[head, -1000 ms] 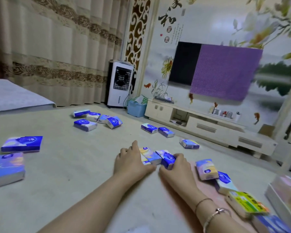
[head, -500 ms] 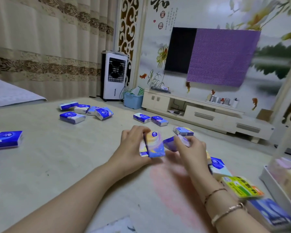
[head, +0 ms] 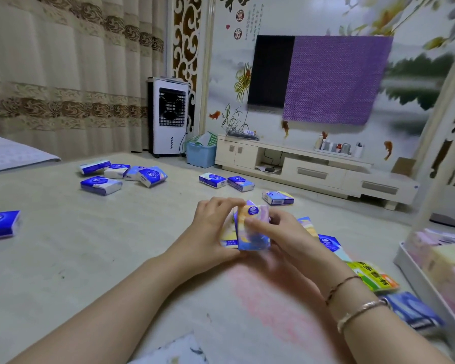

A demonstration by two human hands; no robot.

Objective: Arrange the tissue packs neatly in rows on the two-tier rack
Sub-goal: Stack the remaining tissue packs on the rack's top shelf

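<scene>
Centre of the frame, head camera, and we have a lift! Both hands now hold a small bundle of tissue packs (head: 251, 227) upright and clear of the floor (head: 90, 258), where a second ago those same packs lay flat on it under the fingers. The left hand (head: 210, 229) curls round the bundle's left side, fingers over the top; the right hand (head: 279, 232) pinches the front pack, thumb across its face. They are squaring the packs together, I judge, so several can go to the rack in one trip (a tidy economy).

At the right edge, the rack (head: 426, 279) shows as a white tray rim with pale packs already in it, blurred; I cannot make out its second tier.

Now the count. In the hands: at least two packs, perhaps a third behind, hard to tell. Upper left of the floor: a cluster of five packs (head: 101, 185). Middle distance: a pair (head: 226, 181), then a single (head: 277, 198). Left edge: one blue pack (head: 0, 224). Lower right, by the right forearm: about four more, among them a yellow-green pack (head: 373, 278). Plenty left on the floor, then; this task is at an early stage by my reckoning.
</scene>
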